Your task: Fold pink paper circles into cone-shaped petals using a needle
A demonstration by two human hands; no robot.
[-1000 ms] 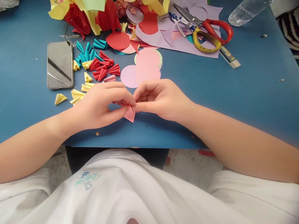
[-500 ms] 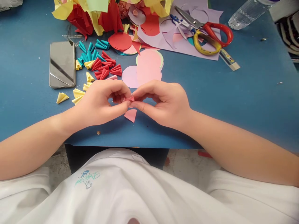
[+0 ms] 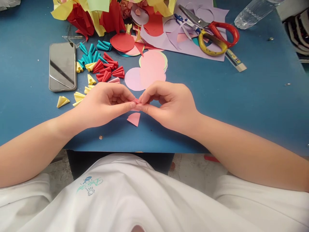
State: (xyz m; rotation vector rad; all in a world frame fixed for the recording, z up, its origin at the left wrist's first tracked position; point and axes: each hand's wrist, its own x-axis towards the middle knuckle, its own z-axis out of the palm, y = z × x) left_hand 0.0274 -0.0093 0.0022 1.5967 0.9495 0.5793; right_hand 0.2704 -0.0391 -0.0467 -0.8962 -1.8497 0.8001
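Between the fingertips of my left hand (image 3: pixel 106 104) and my right hand (image 3: pixel 166 101) is a small pink paper piece (image 3: pixel 136 101), pinched from both sides and mostly covered by the fingers. Just below lies a pink paper wedge (image 3: pixel 134 119) on the blue table. Beyond my hands are pink paper circles (image 3: pixel 152 69), overlapping a lilac paper circle (image 3: pixel 134 80). Close to my left hand sit yellow folded paper cones (image 3: pixel 78 96), with red cones (image 3: pixel 105 76) and teal cones (image 3: pixel 90 57) farther back. A pink cone (image 3: pixel 114 80) shows above the left knuckles.
A phone (image 3: pixel 62 66) lies left of the cones. Scissors (image 3: pixel 212 35) with red and yellow handles rest on lilac paper scraps (image 3: pixel 156 40), beside a small narrow case (image 3: pixel 236 60). A water bottle (image 3: pixel 253 14) is at the back right. Crumpled tissue paper (image 3: pixel 82 21) fills the back.
My fingertips have closed in around the pink paper piece, so less of it shows. The right fingers are a little more curled. The whole view has shifted slightly.
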